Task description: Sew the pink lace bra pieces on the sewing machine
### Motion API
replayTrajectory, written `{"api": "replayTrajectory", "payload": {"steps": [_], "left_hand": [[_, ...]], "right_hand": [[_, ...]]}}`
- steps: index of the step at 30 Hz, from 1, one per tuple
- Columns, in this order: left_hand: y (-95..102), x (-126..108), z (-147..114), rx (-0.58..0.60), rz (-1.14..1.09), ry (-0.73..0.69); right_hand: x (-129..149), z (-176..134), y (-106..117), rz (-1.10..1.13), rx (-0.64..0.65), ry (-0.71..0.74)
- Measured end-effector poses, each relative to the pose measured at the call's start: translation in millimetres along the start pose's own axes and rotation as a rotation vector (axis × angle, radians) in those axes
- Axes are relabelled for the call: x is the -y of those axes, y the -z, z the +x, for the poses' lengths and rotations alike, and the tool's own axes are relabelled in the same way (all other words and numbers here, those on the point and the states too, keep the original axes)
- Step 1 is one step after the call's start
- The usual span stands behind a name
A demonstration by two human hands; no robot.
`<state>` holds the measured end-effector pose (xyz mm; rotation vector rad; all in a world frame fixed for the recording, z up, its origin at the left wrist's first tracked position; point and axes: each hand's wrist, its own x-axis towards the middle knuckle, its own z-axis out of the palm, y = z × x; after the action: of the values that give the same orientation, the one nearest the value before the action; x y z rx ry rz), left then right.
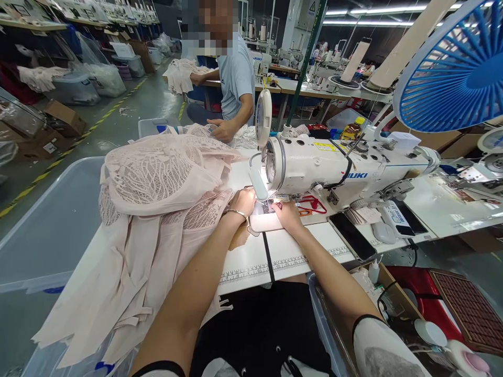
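Head view: left hand point(242, 200) and right hand point(285, 213) press fabric point(165, 178) (fingers seemingly flat) beneath sewing machine point(334, 167).

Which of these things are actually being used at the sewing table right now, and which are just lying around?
In use: left hand and right hand pressing fabric at the needle of the sewing machine; pile of pink lace garments beside the left hand.

Lying about: phone, red scissors, blue fan, oil bottle.

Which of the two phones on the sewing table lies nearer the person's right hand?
The bare black phone, nearer the right hand; the other phone has a white case.
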<state>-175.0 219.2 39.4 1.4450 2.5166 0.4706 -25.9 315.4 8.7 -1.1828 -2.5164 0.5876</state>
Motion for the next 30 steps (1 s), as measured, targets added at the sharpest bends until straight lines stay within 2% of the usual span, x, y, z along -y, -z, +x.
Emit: {"api": "replayTrajectory", "payload": {"steps": [5, 11, 16, 22, 30], "left_hand": [[3.9, -2, -2, -0.014, 0.023, 0.0], [-0.3, -2, -2, -0.016, 0.023, -0.013], [-2.4, 0, -1, -0.016, 0.019, -0.01], [1.5, -2, -2, -0.031, 0.011, 0.003], [2.1, -4, -3, -0.067, -0.028, 0.003]], "right_hand": [[-2, 4, -8, -0.027, -0.027, 0.003], [0, 13, -17, -0.031, -0.041, 0.086], [-2, 11, -15, -0.048, -0.037, 0.129], [-11, 6, -11, -0.031, -0.084, 0.093], [1, 13, -19, 0.027, -0.091, 0.137]]}}
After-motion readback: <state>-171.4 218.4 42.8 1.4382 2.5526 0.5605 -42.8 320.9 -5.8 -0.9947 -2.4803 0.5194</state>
